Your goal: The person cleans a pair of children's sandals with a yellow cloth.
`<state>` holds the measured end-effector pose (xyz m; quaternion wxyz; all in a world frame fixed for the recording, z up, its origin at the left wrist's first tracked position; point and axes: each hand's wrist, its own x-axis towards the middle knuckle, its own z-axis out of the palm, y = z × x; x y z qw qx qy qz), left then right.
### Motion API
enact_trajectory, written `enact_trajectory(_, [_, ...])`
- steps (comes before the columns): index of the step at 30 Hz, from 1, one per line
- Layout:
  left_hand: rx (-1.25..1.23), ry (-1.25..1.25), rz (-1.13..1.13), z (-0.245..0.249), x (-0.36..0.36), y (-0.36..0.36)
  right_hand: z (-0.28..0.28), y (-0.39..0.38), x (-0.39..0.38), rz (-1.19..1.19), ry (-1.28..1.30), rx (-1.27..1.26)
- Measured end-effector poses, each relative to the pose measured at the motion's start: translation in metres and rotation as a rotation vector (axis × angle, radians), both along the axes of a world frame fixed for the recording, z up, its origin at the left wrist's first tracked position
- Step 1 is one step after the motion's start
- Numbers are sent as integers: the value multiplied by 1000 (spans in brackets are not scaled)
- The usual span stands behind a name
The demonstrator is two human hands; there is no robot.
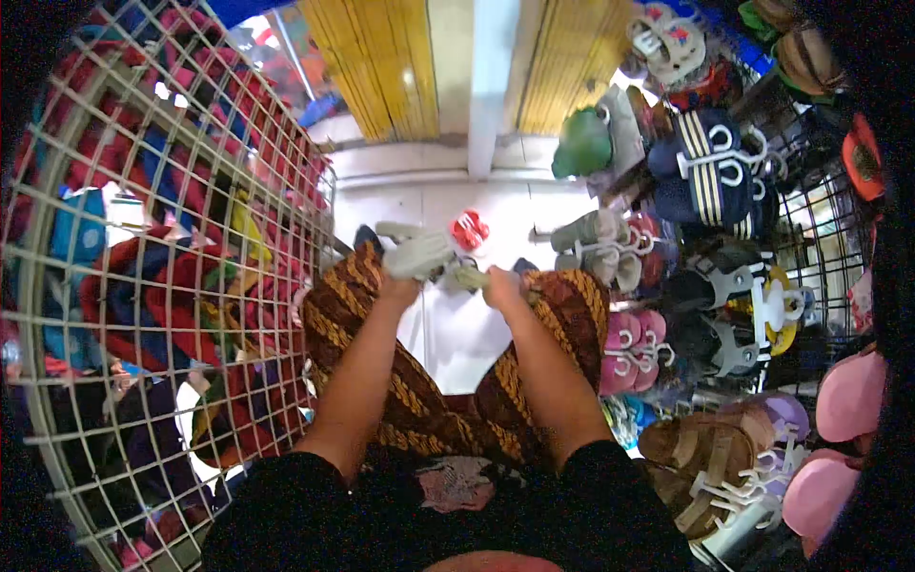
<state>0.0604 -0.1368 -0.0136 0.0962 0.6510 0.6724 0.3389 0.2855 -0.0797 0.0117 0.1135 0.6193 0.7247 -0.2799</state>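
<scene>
My left hand [400, 286] is closed on a pair of pale grey shoes [419, 254] held out above the floor between my knees. Close beside it on the right, my right hand [503, 286] has its fingers wrapped round a small olive-green item [467, 277] that I cannot make out. The two held things nearly meet, and whether they touch is unclear. Just beyond them, a red and white object [469, 231] lies on the white tiled floor [443, 334]. My knees, in brown patterned cloth, are spread on both sides.
A wire grid [172, 276] with colourful goods behind it rises along the left. On the right hang many shoes and sandals on white hangers, among them navy striped ones [701, 172] and pink ones [634, 353]. Yellow slatted panels [372, 67] stand ahead.
</scene>
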Motion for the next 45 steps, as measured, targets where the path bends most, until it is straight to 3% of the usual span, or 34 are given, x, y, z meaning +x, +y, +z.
enact_trajectory(1, [-29,-543,6,-23,2,7,-20,1,4,11,37,82])
enact_trajectory(3, [82,155,-154,-13,-10,12,-4,6,4,-143,187,138])
enact_trajectory(5, [10,-465,-183,-60,-22,16,14,6,4,-277,327,166])
enact_trajectory(7, [-28,-728,-238,-48,-19,8,37,6,4,-387,461,174])
enact_trajectory(8, [-45,-859,-258,-42,-17,5,50,0,7,-293,501,164])
enact_trajectory(10, [71,-403,-413,-2,-12,-4,86,-15,4,-101,576,143])
enact_trajectory(13, [-215,-884,-61,20,20,-25,79,-31,-4,35,740,144])
enact_trajectory(16, [-295,-1375,-190,13,28,-16,86,-37,1,-51,644,121])
enact_trajectory(18, [-107,-853,-276,29,29,-30,64,-23,14,-171,577,83])
enact_trajectory(20, [-131,-1011,-369,4,21,-18,70,-17,21,-273,477,43])
enact_trajectory(22, [-213,-1098,-204,27,24,-26,92,-22,21,-237,634,35])
enact_trajectory(24, [-395,-1634,-24,27,25,-20,98,-32,13,-199,775,83])
enact_trajectory(27, [-540,-1524,101,27,26,-18,79,-35,8,63,907,281])
enact_trajectory(32, [-261,-1080,-209,-2,15,-24,44,-25,12,17,698,253])
enact_trajectory(34, [-306,-1088,-197,-2,13,-21,51,-23,13,-71,676,177])
enact_trajectory(37, [-477,-1325,-91,6,23,-16,41,-15,15,-194,817,110])
enact_trajectory(40, [-532,-1408,-142,22,32,-22,23,-13,13,-99,751,22])
enact_trajectory(45, [-582,-1290,-198,21,39,-21,47,-19,18,103,582,-102])
